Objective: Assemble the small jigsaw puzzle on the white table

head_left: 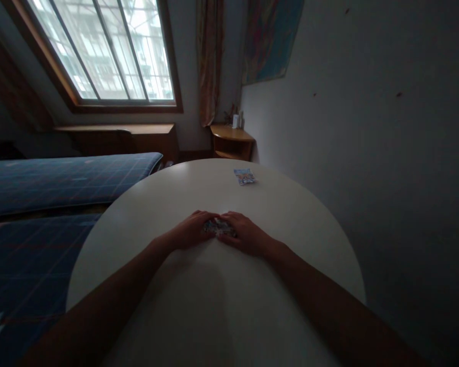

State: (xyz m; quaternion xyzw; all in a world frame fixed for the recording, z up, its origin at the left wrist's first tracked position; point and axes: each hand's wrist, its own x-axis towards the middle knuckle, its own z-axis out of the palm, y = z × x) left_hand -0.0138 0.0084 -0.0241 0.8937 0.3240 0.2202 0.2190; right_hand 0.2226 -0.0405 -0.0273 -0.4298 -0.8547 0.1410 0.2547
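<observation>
On the white round table, a low cluster of small mottled pieces, looking like jigsaw puzzle pieces, lies between my two hands. My left hand curls around its left side, thumb toward me and fingers on the far side. From the right, my right hand is cupped around it in the same way, and the fingertips of both hands nearly meet. The hands partly cover the pieces, so their exact shapes cannot be made out. Farther back lies a small colourful picture card or packet, touched by neither hand.
A bed with a blue checked cover stands left of the table. Close on the right is a bare wall. Beyond the table are a wooden corner shelf with small items, a wooden desk and a barred window.
</observation>
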